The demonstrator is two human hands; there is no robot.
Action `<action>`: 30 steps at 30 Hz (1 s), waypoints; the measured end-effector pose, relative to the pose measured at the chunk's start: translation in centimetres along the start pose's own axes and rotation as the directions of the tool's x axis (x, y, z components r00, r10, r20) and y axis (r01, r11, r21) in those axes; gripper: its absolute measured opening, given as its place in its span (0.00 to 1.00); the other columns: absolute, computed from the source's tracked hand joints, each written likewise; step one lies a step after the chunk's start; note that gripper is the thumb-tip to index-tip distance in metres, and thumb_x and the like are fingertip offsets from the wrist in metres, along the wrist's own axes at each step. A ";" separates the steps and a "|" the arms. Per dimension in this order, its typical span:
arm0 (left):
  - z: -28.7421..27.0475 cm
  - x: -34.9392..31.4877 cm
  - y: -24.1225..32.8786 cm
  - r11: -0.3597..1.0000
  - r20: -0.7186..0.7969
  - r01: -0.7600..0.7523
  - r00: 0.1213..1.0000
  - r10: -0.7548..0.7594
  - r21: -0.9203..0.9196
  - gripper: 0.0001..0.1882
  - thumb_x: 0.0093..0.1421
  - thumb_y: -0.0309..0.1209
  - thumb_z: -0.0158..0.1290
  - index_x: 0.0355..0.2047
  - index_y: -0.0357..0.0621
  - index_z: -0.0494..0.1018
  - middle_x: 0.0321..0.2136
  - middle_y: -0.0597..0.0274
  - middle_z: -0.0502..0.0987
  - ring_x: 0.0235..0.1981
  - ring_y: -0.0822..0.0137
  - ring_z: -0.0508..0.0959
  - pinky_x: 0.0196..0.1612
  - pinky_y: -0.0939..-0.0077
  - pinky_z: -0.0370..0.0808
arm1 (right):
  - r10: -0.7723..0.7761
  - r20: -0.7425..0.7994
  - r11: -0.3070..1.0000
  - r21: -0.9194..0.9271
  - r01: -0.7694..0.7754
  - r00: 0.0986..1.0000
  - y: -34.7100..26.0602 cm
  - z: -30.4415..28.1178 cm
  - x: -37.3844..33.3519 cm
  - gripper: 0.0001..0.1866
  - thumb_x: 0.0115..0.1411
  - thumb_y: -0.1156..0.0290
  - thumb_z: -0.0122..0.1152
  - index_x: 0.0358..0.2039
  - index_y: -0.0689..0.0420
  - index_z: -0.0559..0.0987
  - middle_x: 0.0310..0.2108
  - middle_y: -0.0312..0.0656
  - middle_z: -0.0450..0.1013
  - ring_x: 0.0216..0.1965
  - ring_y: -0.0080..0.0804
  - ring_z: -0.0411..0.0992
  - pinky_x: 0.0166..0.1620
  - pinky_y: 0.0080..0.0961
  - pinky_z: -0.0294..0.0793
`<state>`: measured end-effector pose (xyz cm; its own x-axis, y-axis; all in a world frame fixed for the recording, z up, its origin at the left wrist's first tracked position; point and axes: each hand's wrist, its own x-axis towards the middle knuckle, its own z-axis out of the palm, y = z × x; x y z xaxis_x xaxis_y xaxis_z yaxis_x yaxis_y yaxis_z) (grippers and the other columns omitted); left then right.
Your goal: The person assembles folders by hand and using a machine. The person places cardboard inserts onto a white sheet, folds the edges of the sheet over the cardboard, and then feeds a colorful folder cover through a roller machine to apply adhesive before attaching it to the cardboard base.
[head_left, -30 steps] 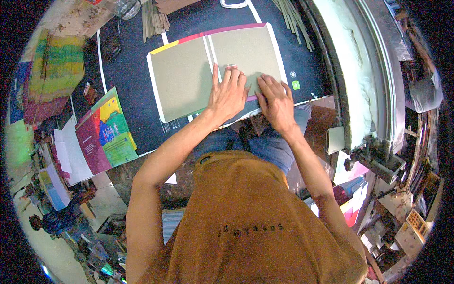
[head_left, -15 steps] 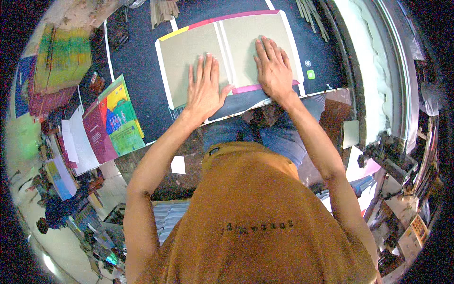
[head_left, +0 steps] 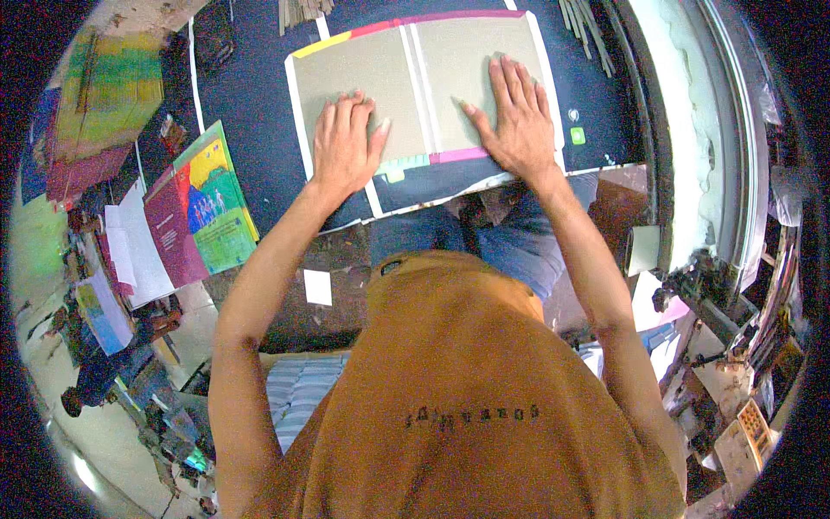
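Observation:
A book cover lies open on the dark work surface, with two grey boards, the left board (head_left: 389,73) and the right board (head_left: 458,73), parted by a white spine strip (head_left: 418,82). Coloured strips, yellow, red and purple, lap over the top edge (head_left: 450,21); pink and pale green ones run along the bottom edge (head_left: 458,156). White paper margins show at both sides. My left hand (head_left: 344,147) rests on the lower left board, fingers slightly bent and apart. Flat on the right board lies my right hand (head_left: 523,125), its thumb spread. Neither hand holds anything.
To the left stand a printed cover sheet (head_left: 207,208) in maroon and green and a tall stack of covers (head_left: 104,112). Bundles of thin grey strips (head_left: 588,35) lie at the far edge. A metal rail and pale ledge (head_left: 670,130) border the right side. Another person (head_left: 104,372) is at lower left.
My left hand has slid left across the left board, its fingers bending more. My right hand has shifted slightly right, and its thumb now spreads away from the fingers.

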<state>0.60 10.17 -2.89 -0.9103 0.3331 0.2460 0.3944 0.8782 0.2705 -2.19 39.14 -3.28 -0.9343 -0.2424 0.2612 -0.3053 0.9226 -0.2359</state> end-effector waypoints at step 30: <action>-1.2 -7.4 4.9 0.738 -0.224 0.638 0.703 -0.675 -0.220 0.44 0.71 0.50 0.46 0.69 0.20 0.50 0.72 0.28 0.47 0.75 0.35 0.45 0.75 0.44 0.42 | 0.193 -0.076 0.981 -0.018 -0.195 0.978 1.1 -2.2 2.9 0.55 0.45 0.38 0.76 0.67 0.56 0.66 0.47 0.48 0.74 0.51 0.51 0.71 0.52 0.52 0.69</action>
<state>9.45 11.62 -2.23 -0.8777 -0.4358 0.1990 -0.2624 0.7848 0.5615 -4.84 40.14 -0.77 -0.9591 -0.0360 0.2809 -0.1137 0.9574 -0.2655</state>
